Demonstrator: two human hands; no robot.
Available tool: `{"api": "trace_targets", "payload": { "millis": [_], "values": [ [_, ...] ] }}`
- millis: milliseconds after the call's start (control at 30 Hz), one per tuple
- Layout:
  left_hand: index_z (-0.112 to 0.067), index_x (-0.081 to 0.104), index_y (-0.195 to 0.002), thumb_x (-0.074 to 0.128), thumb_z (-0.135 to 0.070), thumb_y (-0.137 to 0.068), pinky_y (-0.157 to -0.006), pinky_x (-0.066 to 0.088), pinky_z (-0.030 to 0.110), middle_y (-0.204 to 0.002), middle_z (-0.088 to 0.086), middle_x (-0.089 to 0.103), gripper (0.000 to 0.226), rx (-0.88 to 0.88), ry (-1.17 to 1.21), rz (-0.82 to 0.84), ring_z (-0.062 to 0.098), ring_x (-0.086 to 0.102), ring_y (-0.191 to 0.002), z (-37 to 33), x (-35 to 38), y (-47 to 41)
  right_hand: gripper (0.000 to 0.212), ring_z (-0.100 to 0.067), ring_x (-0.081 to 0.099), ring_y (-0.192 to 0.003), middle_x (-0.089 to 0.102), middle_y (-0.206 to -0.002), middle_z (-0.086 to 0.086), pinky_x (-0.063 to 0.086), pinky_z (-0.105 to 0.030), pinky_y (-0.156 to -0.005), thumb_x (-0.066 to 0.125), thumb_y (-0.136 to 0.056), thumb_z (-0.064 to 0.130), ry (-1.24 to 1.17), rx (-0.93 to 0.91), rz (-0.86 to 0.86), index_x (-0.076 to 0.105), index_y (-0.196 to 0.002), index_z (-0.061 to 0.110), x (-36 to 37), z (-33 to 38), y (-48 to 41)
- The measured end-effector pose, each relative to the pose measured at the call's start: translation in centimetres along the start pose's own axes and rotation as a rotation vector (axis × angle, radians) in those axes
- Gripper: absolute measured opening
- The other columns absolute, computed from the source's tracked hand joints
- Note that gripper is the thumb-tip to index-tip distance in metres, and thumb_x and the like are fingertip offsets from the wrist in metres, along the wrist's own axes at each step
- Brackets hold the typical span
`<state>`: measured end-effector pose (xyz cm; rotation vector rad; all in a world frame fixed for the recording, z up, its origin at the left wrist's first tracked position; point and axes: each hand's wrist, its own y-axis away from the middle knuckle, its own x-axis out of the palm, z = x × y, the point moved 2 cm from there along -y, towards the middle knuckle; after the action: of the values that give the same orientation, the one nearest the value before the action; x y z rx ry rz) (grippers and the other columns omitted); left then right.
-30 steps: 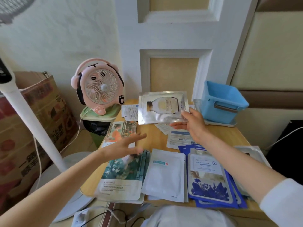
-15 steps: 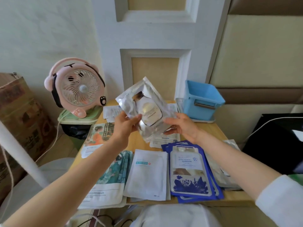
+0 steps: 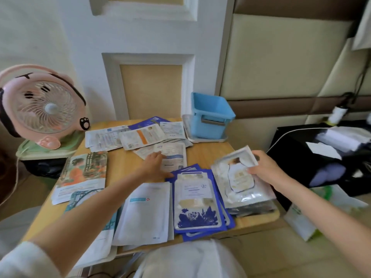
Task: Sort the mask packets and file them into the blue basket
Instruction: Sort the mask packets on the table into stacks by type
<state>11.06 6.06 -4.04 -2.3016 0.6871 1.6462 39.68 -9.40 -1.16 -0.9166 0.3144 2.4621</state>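
A wooden table sits mid-frame against a white panelled wall. At right, the right hand grips a glossy silver packet. The left hand rests flat on a white packet.

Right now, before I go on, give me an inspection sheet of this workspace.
Surface: wooden table, mostly under packets.
Job's things: blue basket back right on a tray; piles at front: white packets, blue packets, silver stack.
Clutter: loose packets at the back.
Hands: left hand flat on a middle packet; right hand grips silver packet over the silver stack.
Cables: white cable over the black box, right.
Surroundings: pink fan, left.
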Motion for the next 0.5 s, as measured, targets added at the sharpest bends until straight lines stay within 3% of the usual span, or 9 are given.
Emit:
{"api": "trace_targets", "payload": {
  "millis": [67,133,267,400,500],
  "values": [
    [-0.016,0.029,-0.145,0.062,-0.047,-0.083,-0.113,0.024,0.036,-0.155,0.004,0.021,0.076,0.045,-0.072,0.083,0.023,0.022,-0.141,-0.1,0.4,-0.4,0.063,-0.024,0.05,-0.109,0.053,-0.125,-0.008,0.043,-0.034,-0.085,0.068,-0.08,0.016,0.222,-0.005,-0.048,0.038,-0.136,0.019,0.2,-1.6,0.6],
    [-0.016,0.033,-0.143,0.058,-0.044,-0.087,-0.111,0.028,0.035,-0.153,0.002,0.026,0.068,0.091,-0.12,0.071,0.022,0.029,-0.139,0.0,0.6,-0.6,0.066,-0.029,0.04,-0.124,0.043,-0.135,-0.01,0.036,-0.037,-0.097,0.064,-0.084,0.027,0.36,-0.069,-0.086,0.032,-0.142,0.022,0.7,-2.3,1.2],
    [-0.018,0.036,-0.141,0.052,-0.039,-0.092,-0.102,0.042,0.033,-0.148,0.003,0.037,0.055,0.186,-0.338,0.011,0.022,0.042,-0.129,0.8,0.2,-0.7,0.064,-0.02,0.026,-0.139,0.023,-0.152,-0.003,0.025,-0.036,-0.111,0.057,-0.09,0.036,0.247,-0.165,0.032,0.029,-0.145,0.024,2.8,-3.1,2.3],
    [-0.012,0.019,-0.148,0.049,-0.043,-0.093,-0.105,0.039,0.035,-0.148,0.01,0.037,0.07,0.137,-0.388,0.088,0.026,0.041,-0.131,0.6,-0.5,-1.0,0.057,-0.018,0.024,-0.14,0.017,-0.155,0.001,0.024,-0.035,-0.112,0.052,-0.093,0.035,0.19,-0.153,0.049,0.031,-0.145,0.027,3.6,-3.5,2.6],
    [-0.012,0.01,-0.149,0.051,-0.051,-0.089,-0.108,0.038,0.038,-0.153,0.009,0.026,0.083,0.128,-0.478,0.166,0.025,0.035,-0.136,0.5,-0.6,-1.3,0.056,-0.019,0.024,-0.141,0.017,-0.155,0.0,0.025,-0.039,-0.112,0.052,-0.092,0.037,0.196,-0.149,0.036,0.031,-0.144,0.03,3.5,-3.6,2.6]
  ]
}}
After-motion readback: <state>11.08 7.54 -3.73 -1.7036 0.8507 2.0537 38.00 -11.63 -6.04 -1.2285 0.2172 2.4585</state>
